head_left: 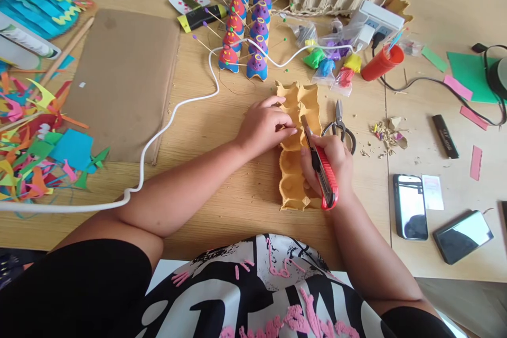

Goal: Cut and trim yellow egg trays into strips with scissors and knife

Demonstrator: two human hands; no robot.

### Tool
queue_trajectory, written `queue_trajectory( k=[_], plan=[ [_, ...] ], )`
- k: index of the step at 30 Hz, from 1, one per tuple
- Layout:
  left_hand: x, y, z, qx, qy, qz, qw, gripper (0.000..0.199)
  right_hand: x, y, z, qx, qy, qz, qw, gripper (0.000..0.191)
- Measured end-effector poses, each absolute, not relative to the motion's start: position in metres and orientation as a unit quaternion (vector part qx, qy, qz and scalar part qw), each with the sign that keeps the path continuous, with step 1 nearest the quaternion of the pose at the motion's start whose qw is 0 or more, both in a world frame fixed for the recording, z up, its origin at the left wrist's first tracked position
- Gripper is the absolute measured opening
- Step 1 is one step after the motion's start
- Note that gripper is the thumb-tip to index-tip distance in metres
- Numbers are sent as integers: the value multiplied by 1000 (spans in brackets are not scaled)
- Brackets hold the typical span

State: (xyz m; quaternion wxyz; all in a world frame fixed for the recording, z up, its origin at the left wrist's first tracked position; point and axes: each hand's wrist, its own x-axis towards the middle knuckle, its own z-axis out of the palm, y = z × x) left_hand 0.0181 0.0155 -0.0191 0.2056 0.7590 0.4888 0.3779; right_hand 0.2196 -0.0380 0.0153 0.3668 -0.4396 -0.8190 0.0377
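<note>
A yellow egg carton (292, 163) lies lengthwise before me on the wooden table, its cups facing up. My left hand (266, 128) grips the carton's left edge, with the thumb and fingers bent over the rim near its middle. In my right hand (335, 161) is a red utility knife (325, 174), the fingers wrapped round its handle. The knife's tip points away from me, over the carton's right row of cups. Whether the blade touches the cardboard I cannot tell. Scissors (339, 124) with black handles lie just right of the carton.
Painted red and purple carton figures (235, 24) with pins stand beyond. A white cable (178, 107) crosses the table and my left forearm. Cardboard (122, 79) and paper scraps (35, 158) lie left; a red cup (382, 63), power strip (376, 24), and phones (410, 211) lie right.
</note>
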Motion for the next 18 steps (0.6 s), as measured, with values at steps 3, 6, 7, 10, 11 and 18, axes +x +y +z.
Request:
queue_trajectory(
  k=[3, 6, 7, 10, 11, 18],
  plan=[
    [18, 15, -19, 760, 487, 378, 207, 11, 220, -36, 15, -453, -817, 49, 354, 16],
    [18, 15, -18, 760, 489, 376, 204, 10, 223, -40, 19, -433, -827, 23, 356, 16],
    [18, 15, -18, 761, 488, 375, 203, 10, 224, -41, 21, -426, -831, 16, 358, 16],
    [18, 15, -18, 763, 486, 375, 200, 9, 224, -42, 21, -415, -833, 12, 366, 15],
    [18, 15, -18, 764, 486, 375, 199, 10, 223, -41, 20, -416, -832, 14, 368, 15],
    [18, 15, -18, 764, 493, 365, 200, 13, 222, -37, 16, -422, -829, 32, 365, 20]
  ],
)
